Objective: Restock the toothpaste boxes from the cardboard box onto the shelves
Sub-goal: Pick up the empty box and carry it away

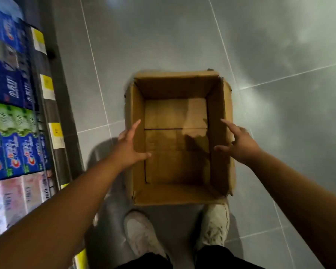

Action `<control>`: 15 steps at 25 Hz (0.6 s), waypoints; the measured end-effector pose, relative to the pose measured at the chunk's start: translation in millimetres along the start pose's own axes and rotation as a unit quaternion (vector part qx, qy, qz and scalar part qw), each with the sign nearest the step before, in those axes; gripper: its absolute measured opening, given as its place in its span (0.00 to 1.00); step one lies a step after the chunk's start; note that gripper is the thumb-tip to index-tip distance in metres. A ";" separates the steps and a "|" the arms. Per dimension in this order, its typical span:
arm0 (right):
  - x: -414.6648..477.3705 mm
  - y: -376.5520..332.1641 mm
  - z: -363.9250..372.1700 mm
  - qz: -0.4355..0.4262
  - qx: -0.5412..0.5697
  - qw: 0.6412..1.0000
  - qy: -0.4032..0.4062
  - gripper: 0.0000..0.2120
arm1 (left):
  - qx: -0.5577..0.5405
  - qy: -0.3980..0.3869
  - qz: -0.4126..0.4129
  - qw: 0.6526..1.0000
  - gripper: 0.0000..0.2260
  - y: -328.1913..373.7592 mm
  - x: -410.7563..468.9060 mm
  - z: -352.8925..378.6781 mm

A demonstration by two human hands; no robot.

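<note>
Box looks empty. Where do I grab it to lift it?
Grip the cardboard box by the rims of its two long side walls, left hand and right hand from above, one each side: it stands upright, open-topped, both walls exposed.

Left hand (130, 150) and right hand (241, 146) spread over the open cardboard box (175, 86).

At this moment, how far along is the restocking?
Nearly finished, it seems. Done: the box is empty, with only its bare bottom showing, and toothpaste boxes fill the shelf in view. In hand: the left hand and right hand, open and holding nothing, reach for the box's side walls. Left: probably just clearing the box away.
</note>
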State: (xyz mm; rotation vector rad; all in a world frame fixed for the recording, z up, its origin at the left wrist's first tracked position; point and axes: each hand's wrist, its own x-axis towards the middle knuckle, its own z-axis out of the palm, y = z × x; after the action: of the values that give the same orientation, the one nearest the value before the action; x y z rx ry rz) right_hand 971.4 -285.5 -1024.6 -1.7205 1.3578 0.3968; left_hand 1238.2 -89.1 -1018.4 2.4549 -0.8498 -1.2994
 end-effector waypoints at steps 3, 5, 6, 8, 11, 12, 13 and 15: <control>22.9 16.3 13.8 -0.052 0.012 0.998 -0.017 0.44 | 0.012 -0.015 -0.002 1.000 0.47 -15.9 30.8 13.2; 31.8 19.5 14.1 -0.063 -0.005 0.998 -0.013 0.43 | -0.008 -0.032 0.013 0.999 0.44 -25.3 44.8 10.8; 34.5 19.1 14.7 -0.064 -0.010 0.998 -0.006 0.42 | -0.012 -0.041 0.022 0.999 0.44 -27.3 47.9 9.2; 35.9 17.2 14.3 -0.067 0.004 0.998 0.004 0.39 | -0.014 -0.044 0.029 0.999 0.45 -25.8 48.3 3.4; 30.0 13.6 6.7 -0.069 0.050 0.996 -0.008 0.37 | -0.013 -0.044 0.032 0.998 0.44 -14.4 38.5 -10.2; 25.1 10.6 1.7 -0.068 0.059 0.996 -0.009 0.37 | -0.023 -0.044 0.035 0.998 0.43 -9.1 33.4 -15.7; 19.4 6.7 -5.0 -0.069 0.069 0.995 -0.008 0.37 | -0.034 -0.043 0.038 0.998 0.42 -3.9 28.5 -21.6; 0.0 -2.5 -24.6 -0.071 0.089 0.993 -0.007 0.38 | -0.052 -0.041 0.042 0.997 0.42 9.9 11.5 -37.8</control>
State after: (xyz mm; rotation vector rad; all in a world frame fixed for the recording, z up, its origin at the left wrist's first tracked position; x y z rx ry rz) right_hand 967.2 -304.8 -1009.7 -1.6517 1.2142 0.2007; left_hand 1270.3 -106.1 -999.8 2.2751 -0.8723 -1.3869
